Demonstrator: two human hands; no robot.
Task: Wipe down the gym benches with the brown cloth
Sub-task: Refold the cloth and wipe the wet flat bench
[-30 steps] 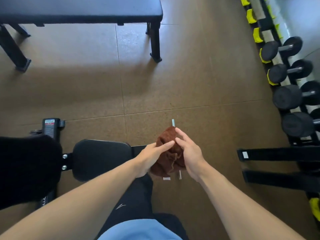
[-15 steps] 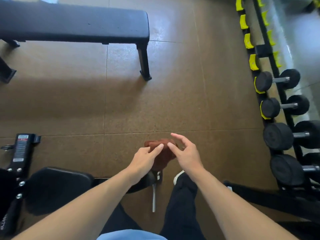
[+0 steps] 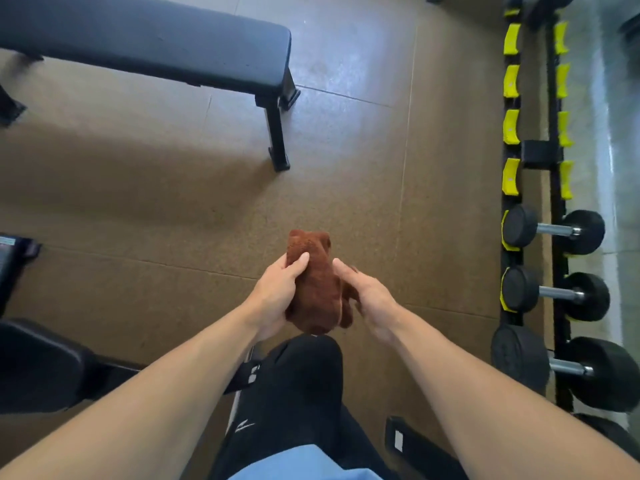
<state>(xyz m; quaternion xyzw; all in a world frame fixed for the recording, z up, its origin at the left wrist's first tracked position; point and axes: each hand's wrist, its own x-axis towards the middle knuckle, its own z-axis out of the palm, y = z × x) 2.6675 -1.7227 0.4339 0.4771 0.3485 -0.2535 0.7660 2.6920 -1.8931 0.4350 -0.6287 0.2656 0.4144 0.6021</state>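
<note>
One brown cloth (image 3: 317, 289), bunched, held in the air above the floor between both hands: left hand (image 3: 277, 296) curled around its side, thumb pressed on top; right hand (image 3: 369, 297) cupping the other side (blurred, its grip unclear). One flat bench (image 3: 145, 39) at upper left. One dumbbell rack (image 3: 540, 154) at right holds three whole dumbbells (image 3: 554, 230); eight yellow cradles (image 3: 512, 39) sit bare.
</note>
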